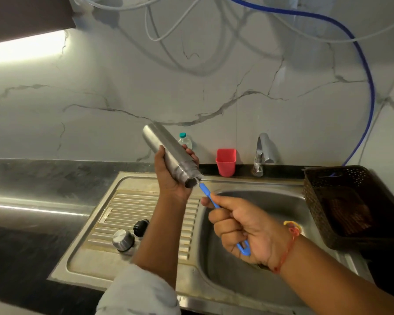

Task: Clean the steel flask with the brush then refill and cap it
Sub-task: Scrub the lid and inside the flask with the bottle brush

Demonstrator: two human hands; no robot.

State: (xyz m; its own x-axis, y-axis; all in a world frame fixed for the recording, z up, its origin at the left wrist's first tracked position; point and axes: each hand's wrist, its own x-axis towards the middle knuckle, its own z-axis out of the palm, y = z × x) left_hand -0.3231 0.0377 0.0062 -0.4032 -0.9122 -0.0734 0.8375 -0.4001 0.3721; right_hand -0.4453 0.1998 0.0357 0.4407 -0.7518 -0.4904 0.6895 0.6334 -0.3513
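Grips 1 flask (168, 155) in left hand (171, 178) | grips 1 brush (207, 193) in right hand (243, 226), bristles at mouth | 7 o'clock: 1 steel cap (123, 240), 1 black cap (141, 227)

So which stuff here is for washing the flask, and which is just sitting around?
For the job: steel flask in the left hand; blue bottle brush in the right hand; steel cap and black stopper on the drainboard; tap; sink.
Just lying about: red cup; small plastic bottle; brown basket; blue hose.
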